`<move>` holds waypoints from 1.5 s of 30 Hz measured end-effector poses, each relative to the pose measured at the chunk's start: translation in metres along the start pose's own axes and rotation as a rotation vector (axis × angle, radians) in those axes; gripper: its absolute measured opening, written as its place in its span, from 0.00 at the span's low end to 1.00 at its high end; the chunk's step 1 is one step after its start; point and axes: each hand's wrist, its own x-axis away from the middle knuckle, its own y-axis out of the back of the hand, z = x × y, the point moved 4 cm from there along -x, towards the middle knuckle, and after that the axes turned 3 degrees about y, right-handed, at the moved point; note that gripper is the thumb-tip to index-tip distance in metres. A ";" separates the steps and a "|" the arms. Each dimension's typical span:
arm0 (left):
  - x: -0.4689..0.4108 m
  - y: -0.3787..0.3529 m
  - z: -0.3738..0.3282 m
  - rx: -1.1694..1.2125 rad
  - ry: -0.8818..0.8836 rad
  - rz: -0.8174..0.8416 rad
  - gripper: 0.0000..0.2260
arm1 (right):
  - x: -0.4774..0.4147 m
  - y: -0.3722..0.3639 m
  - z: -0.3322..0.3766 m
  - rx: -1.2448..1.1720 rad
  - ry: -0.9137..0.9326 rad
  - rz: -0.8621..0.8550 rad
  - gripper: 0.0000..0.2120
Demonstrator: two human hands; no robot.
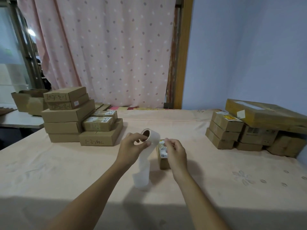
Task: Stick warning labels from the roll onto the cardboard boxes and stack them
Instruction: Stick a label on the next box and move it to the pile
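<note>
The roll [152, 135] is gripped by the thumb and curled fingers of the left hand [132, 145] and held above the table [66, 171], with its strip [142, 173] hanging down. The right hand [176, 151] has its fingers curled close together beside the roll; whether anything is pinched cannot be told. A box [163, 163] lies beneath it. A left stack [66, 117] and a right stack [227, 131] are set well apart.

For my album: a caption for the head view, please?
Left hand holds the label roll; right hand hangs above a small cardboard box.
</note>
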 end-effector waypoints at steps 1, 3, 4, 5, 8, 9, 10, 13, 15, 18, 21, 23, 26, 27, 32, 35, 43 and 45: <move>0.000 -0.002 -0.005 0.028 -0.012 0.009 0.08 | -0.001 -0.007 0.005 -0.057 -0.064 0.080 0.12; 0.001 -0.005 -0.017 0.058 -0.041 0.018 0.08 | -0.001 -0.016 0.012 -0.196 -0.147 0.186 0.16; 0.001 -0.004 -0.022 0.071 -0.055 0.006 0.09 | -0.002 -0.017 0.015 -0.248 -0.154 0.195 0.16; 0.001 -0.003 -0.025 0.080 -0.068 -0.010 0.09 | -0.003 -0.016 0.017 -0.274 -0.135 0.183 0.15; 0.000 0.002 -0.027 0.029 -0.084 -0.023 0.08 | -0.005 -0.011 0.024 -0.286 -0.012 0.142 0.11; 0.001 0.003 -0.026 0.003 -0.078 -0.006 0.08 | -0.006 -0.010 0.024 -0.299 0.025 0.149 0.10; 0.002 0.003 -0.026 -0.013 -0.062 0.016 0.09 | -0.005 -0.010 0.025 -0.307 0.061 0.162 0.09; 0.004 0.003 -0.024 0.002 0.027 0.126 0.14 | -0.005 -0.011 0.029 -0.263 0.149 0.194 0.06; 0.006 0.002 -0.026 0.161 0.077 0.232 0.18 | -0.004 -0.013 0.029 -0.228 0.196 0.213 0.06; 0.009 0.003 -0.034 0.433 0.122 0.271 0.13 | -0.001 -0.017 0.028 -0.199 0.240 0.243 0.05; 0.007 0.008 -0.030 0.436 0.147 0.179 0.08 | 0.001 -0.022 0.026 -0.175 0.254 0.289 0.07; 0.006 0.013 -0.026 0.359 0.110 0.123 0.06 | 0.001 -0.025 0.026 -0.142 0.247 0.291 0.10; 0.007 0.020 -0.020 0.179 0.047 0.000 0.04 | 0.003 -0.022 0.031 0.053 0.352 0.170 0.15; 0.008 0.022 -0.020 0.123 0.014 -0.031 0.04 | 0.006 -0.021 0.036 0.100 0.426 0.133 0.15; 0.012 0.024 -0.022 0.010 -0.122 -0.063 0.08 | 0.015 -0.036 0.060 0.400 0.798 0.114 0.17; 0.013 0.022 -0.020 0.063 -0.078 -0.055 0.08 | 0.014 -0.044 0.060 0.487 0.845 0.106 0.16; 0.013 0.027 -0.010 0.024 -0.080 -0.078 0.06 | 0.016 -0.045 0.059 0.581 1.000 -0.020 0.10; 0.014 0.028 -0.008 0.012 -0.081 -0.074 0.06 | 0.016 -0.045 0.057 0.574 1.014 -0.027 0.08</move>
